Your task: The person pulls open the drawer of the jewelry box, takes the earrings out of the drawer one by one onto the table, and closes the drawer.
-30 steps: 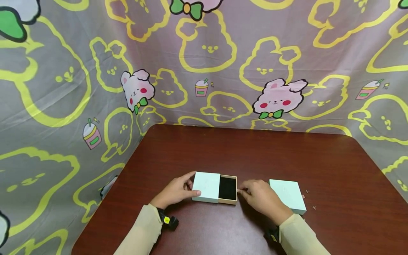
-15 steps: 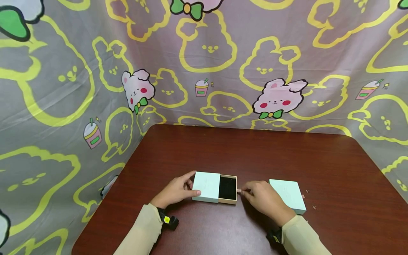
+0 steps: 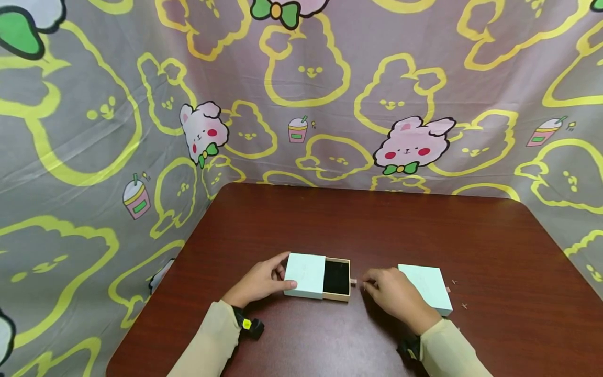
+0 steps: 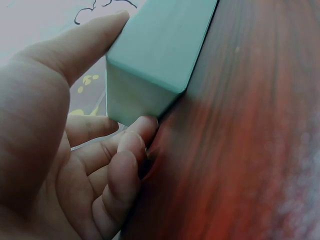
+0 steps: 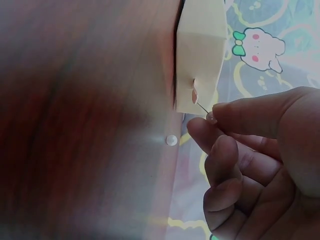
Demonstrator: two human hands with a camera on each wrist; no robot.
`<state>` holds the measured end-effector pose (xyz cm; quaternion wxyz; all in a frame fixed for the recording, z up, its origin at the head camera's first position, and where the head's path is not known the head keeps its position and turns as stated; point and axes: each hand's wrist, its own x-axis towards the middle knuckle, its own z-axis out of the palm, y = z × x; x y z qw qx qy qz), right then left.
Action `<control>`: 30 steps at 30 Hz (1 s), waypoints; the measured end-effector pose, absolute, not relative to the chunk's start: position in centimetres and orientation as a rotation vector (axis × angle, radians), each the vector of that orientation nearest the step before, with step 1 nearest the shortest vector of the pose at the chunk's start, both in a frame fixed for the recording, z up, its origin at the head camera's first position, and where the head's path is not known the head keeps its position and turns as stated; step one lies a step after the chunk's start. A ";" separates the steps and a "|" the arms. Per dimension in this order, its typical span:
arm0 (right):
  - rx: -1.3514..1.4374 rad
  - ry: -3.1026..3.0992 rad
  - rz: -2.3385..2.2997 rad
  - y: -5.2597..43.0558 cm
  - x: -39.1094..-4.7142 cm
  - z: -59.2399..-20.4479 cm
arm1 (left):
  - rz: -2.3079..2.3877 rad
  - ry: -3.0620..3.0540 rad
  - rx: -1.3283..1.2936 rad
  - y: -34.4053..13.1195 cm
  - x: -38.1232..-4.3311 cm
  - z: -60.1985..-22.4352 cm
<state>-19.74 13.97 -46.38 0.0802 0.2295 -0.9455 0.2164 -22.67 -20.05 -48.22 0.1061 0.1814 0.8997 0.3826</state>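
My left hand (image 3: 259, 283) grips the left end of a pale mint drawer box (image 3: 305, 276), thumb on the near top edge and index finger at the far corner. Its drawer (image 3: 336, 278) is pulled partly out to the right, showing a black foam lining. A short pink ribbon tab (image 3: 353, 283) sticks out from the drawer's end. Just right of the tab, my right hand (image 3: 391, 293) is apart from the box. In the right wrist view, its thumb and index finger pinch a small earring-like pin (image 5: 211, 118) with a round end and thin shaft.
A second mint box (image 3: 426, 289) lies right of my right hand, partly covered by it, with a pink tab on its right side. Small thin bits (image 3: 464, 306) are scattered beyond it. A round white bead-like spot (image 5: 171, 140) shows on the table in the right wrist view.
The right fingers have come off the ribbon tab and moved slightly right, leaving the tab in view. The left hand and the box stay put, with the drawer as far out as before.
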 end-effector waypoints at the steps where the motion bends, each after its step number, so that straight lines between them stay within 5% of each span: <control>1: 0.692 -2.818 0.643 14.0 -19.7 -46.4 | 1.129 2.650 0.537 -20.0 -22.7 -48.2; 30: 0.661 -2.962 0.613 13.9 -19.9 -46.3 | 1.134 2.662 0.551 -20.1 -22.8 -48.6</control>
